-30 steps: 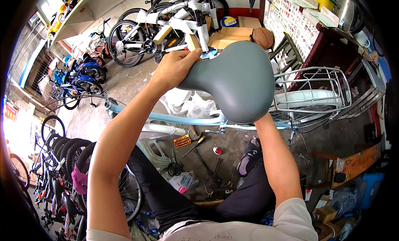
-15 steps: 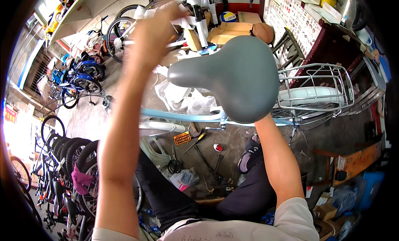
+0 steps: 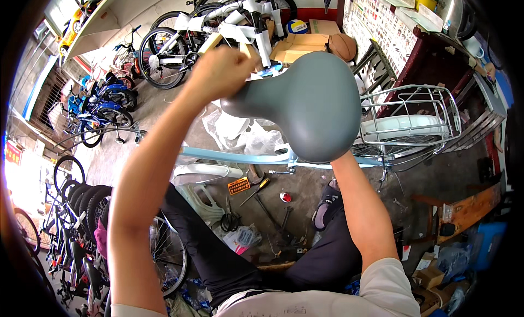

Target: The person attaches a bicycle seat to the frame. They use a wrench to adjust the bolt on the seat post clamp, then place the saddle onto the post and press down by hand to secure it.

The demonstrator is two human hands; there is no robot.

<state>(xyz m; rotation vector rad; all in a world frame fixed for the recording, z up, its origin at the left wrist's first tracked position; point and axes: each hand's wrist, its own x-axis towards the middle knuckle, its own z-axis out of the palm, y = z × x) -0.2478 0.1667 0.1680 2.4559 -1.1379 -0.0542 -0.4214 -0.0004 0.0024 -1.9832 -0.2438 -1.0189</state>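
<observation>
A grey padded bicycle saddle [image 3: 319,107] sits over a light blue bicycle frame [image 3: 240,155], its narrow nose toward the left. Close by that nose, my left hand [image 3: 222,74] is raised in a fist and partly covers the tip. Nothing shows in the fist; whether it touches the saddle I cannot tell. My right forearm [image 3: 363,208] reaches up to the saddle's near edge, and the hand itself is hidden beneath it. Behind the saddle are a silver wire rear rack [image 3: 415,112] and a white rear mudguard [image 3: 406,127].
On the floor lie a hammer [image 3: 254,175], an orange box [image 3: 238,186], a screwdriver [image 3: 262,185], scissors [image 3: 230,221] and a red-and-white lamp [image 3: 285,197]. Several bicycles stand at left. A wooden stool [image 3: 470,210] is at right; cardboard [image 3: 300,45] and a basketball [image 3: 343,45] lie beyond.
My left hand, blurred and farther up before, has come down toward the saddle's nose as a fist. My right arm has hardly moved; the saddle has shifted slightly in view.
</observation>
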